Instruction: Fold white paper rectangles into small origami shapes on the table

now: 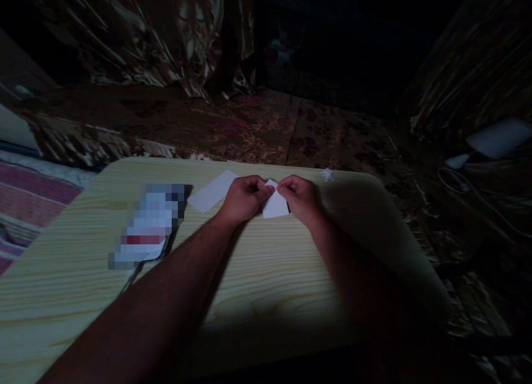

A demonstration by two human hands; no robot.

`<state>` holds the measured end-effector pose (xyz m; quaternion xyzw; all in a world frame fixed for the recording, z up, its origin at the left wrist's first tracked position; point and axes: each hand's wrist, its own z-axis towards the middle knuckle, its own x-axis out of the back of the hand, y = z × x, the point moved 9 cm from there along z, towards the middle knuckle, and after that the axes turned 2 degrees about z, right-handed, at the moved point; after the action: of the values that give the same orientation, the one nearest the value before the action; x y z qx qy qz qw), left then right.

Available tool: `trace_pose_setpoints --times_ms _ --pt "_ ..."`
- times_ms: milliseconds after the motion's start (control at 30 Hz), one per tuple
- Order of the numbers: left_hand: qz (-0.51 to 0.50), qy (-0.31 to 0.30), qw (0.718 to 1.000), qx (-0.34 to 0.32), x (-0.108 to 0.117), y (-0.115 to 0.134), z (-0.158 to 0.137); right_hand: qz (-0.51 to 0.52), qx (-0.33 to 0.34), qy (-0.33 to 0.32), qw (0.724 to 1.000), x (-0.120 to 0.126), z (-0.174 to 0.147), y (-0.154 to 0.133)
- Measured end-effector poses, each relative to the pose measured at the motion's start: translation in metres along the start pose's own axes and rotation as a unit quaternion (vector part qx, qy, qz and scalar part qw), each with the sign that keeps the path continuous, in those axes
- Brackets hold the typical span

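Observation:
Over the far half of the table, a small piece of white paper [275, 205] is pinched between my two hands. My left hand [248, 196] grips its upper left edge with thumb and fingers closed. At the upper right edge, my right hand [298, 195] pinches the same paper. The top of the piece looks narrower than its bottom; whether it is folded I cannot tell. Just left of my left hand lies a flat white sheet [213, 192], its right end partly behind the hand. A small folded white paper star [328, 174] rests beyond my right hand.
The pale wooden table [266, 278] has rounded far corners. A phone with a blurred-out screen [152, 220] lies on its left, a cable running from it. Behind is a patterned cloth surface [249, 121]; a white device with a cord [499, 137] sits at right.

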<state>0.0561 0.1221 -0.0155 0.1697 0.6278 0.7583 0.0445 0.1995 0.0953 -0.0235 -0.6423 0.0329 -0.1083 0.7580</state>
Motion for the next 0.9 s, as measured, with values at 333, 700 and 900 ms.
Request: trace_pose_setpoints --times_ms 333,700,900 --pt "-0.041 0.015 0.999 0.028 0.003 -0.012 0.003 0.000 -0.006 0.008 1.000 0.003 0.001 0.002" --pt "-0.013 0.050 0.998 0.019 0.010 -0.015 0.003 0.021 -0.013 0.011 1.000 0.006 0.002 0.002" --pt "0.012 0.066 0.998 0.015 0.013 -0.010 0.003 0.033 -0.015 0.019 0.999 0.009 0.003 0.004"
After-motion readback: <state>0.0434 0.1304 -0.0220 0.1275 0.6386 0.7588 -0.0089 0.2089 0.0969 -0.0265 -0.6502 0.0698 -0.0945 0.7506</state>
